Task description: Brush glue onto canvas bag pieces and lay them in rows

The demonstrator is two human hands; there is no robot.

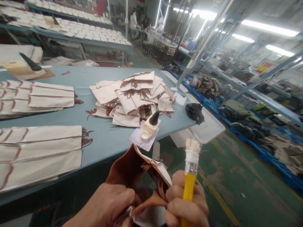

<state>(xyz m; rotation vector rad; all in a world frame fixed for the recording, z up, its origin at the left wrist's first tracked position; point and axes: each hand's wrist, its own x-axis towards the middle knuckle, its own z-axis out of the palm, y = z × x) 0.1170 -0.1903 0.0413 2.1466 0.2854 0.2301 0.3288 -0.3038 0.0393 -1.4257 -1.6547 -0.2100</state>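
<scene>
Left hand (106, 205) closed, pinching brown pouch (132, 170) at lower edge, held low, short of table (104, 135). Right hand (187, 205) curled round yellow-handled brush (190, 176), bristles up, fingertips also nipping pouch. Likely best: hold flap taut, keep bristles off cream lining. Pouch mouth open, contents unseen. On table: glue bottle (150, 126) on card (139, 138), dark nozzle, fill unclear. Beyond: heap of cream pouches (132, 94).

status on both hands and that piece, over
Left hand gripping brown-lined piece. Right hand holding yellow brush, bristles up, pinching piece too. Glue bottle on table edge ahead, apart from hands.
</scene>
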